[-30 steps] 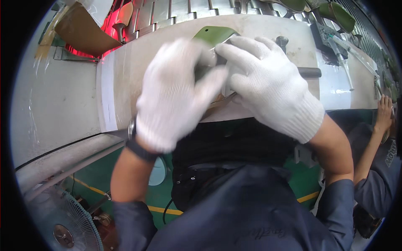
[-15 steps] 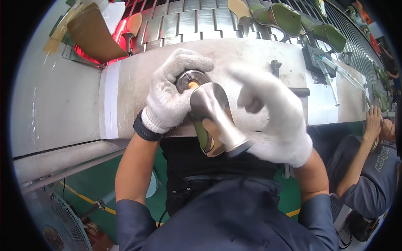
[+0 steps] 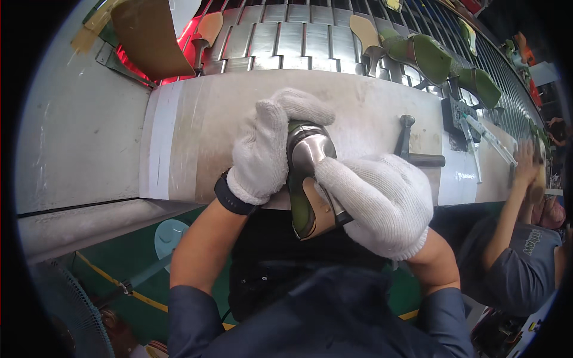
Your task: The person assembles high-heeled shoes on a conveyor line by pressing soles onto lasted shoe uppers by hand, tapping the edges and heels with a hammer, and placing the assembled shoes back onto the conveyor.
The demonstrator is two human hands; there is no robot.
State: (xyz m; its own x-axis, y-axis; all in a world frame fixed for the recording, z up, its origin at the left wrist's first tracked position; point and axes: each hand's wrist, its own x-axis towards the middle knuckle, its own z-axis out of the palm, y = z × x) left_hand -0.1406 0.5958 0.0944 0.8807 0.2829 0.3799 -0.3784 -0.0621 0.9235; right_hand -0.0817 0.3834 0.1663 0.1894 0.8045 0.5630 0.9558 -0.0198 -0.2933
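Note:
My gloved left hand (image 3: 259, 152) wraps the left side and far end of a green high-heeled shoe (image 3: 300, 209), turned sole up with its tan underside showing. A shiny silver shoe heel (image 3: 313, 149) sits with its wide end at the far end of the shoe, its narrow end toward me. My gloved right hand (image 3: 382, 200) is closed round that heel from the right, the thumb lying along it. Glove and fingers cover part of the heel, so the joint is only partly visible.
A hammer (image 3: 427, 160) lies right on the bench (image 3: 203, 131), beside a black block (image 3: 455, 122) and clear syringe-like tubes (image 3: 492, 140). Behind runs a slatted metal conveyor (image 3: 292, 39) with green shoes (image 3: 430, 56) and a tan sole (image 3: 364, 30). A co-worker's arm (image 3: 507, 221) is at right.
The silver heel, tilted over the shoe before, is now lined up against its far end. My right hand has closed round it, its raised finger lowered. Both hands appear slightly farther right.

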